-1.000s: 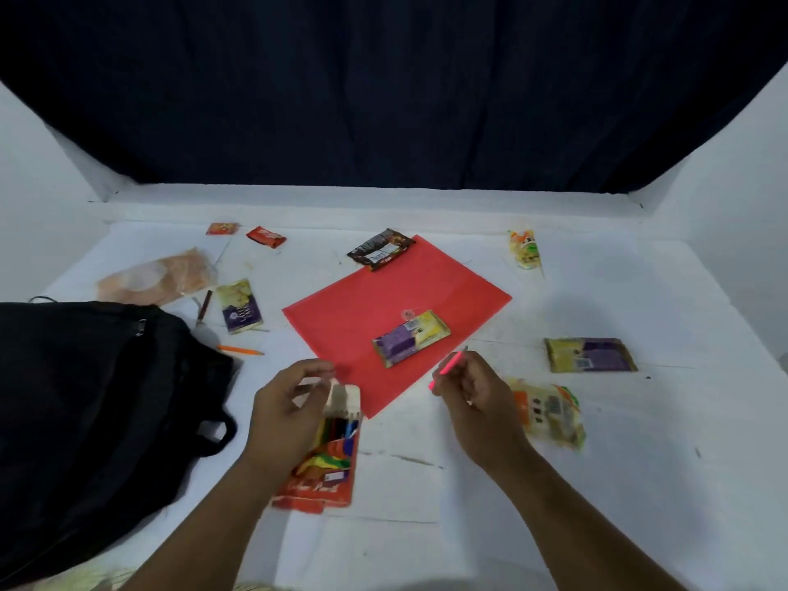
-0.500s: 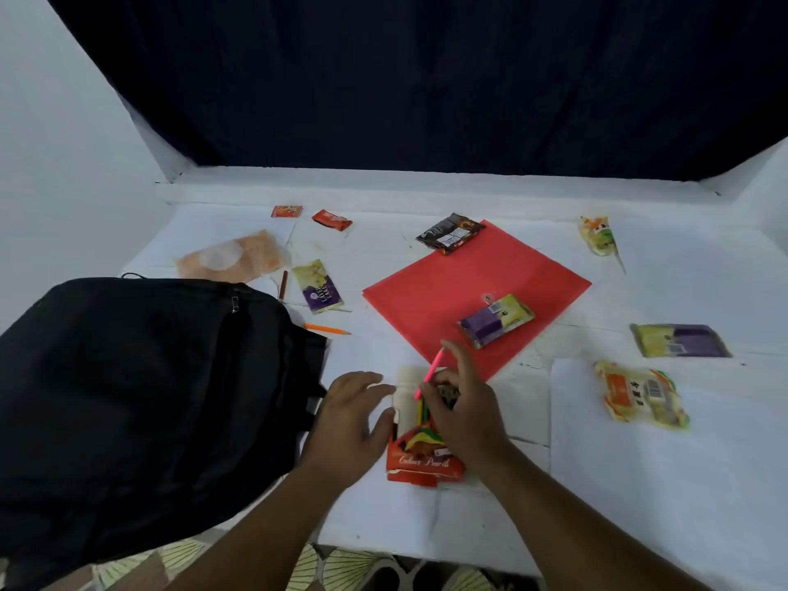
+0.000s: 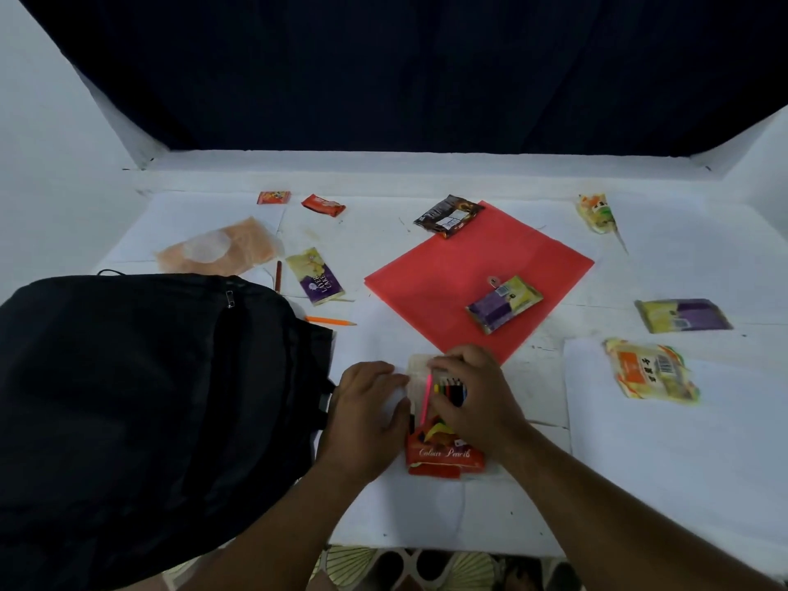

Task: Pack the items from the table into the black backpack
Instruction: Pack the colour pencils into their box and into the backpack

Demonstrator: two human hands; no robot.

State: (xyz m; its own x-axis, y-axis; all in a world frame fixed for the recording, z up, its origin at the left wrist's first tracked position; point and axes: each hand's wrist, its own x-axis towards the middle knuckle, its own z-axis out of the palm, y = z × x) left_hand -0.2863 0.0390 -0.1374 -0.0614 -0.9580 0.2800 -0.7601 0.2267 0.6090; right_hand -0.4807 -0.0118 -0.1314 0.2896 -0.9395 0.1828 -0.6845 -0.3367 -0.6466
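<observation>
Pencils go back first: right hand [image 3: 473, 390] pinches a pink pencil [image 3: 426, 396] into the box [image 3: 443, 452] near the table's [image 3: 639, 484] front edge, left hand [image 3: 366, 409] steadying it with flat fingers, backpack [image 3: 149, 398] alongside at the left edge.

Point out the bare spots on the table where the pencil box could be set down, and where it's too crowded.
Bare table lies near right, below the orange-and-yellow packet, and along the near edge under the pencil box. A bare strip runs behind the red folder. The left is crowded: black backpack, layer cake packet, orange pencil, peach pouch.
</observation>
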